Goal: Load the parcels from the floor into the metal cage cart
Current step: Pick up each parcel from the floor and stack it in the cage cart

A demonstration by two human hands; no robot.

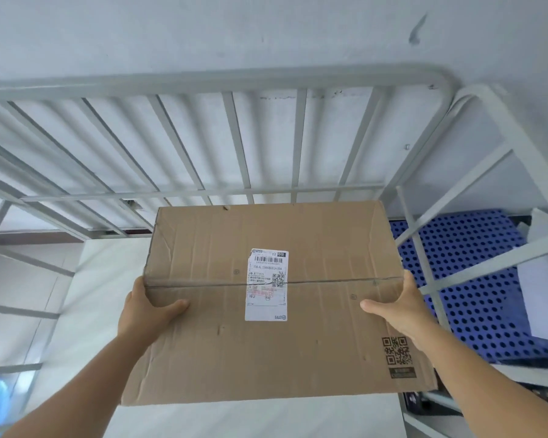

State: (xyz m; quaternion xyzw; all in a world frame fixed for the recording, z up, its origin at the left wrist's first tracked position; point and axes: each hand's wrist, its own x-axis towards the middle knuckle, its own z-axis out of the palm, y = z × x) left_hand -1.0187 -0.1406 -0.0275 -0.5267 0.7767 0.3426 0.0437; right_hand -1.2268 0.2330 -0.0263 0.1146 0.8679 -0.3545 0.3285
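Overhead and ahead, the grey-painted metal cage cart (298,140) rises with its barred walls around a blue perforated plastic floor (469,279). Held up in front of those bars is a flat brown cardboard parcel (266,305) with a white shipping label (266,284). The left hand (146,311) and right hand (396,308) grip its opposite side edges, thumbs on top; it should probably stay level while lowered flat onto the blue floor.

The box (276,298) is plain brown cardboard, creased. Its label (266,284) is white with black barcodes and faint red print, and a black square code (396,350) is printed near one corner. The cage bars (238,140) are pale grey. The blue panel (475,279) is dotted with dark round holes. The wall (266,30) is whitish grey.
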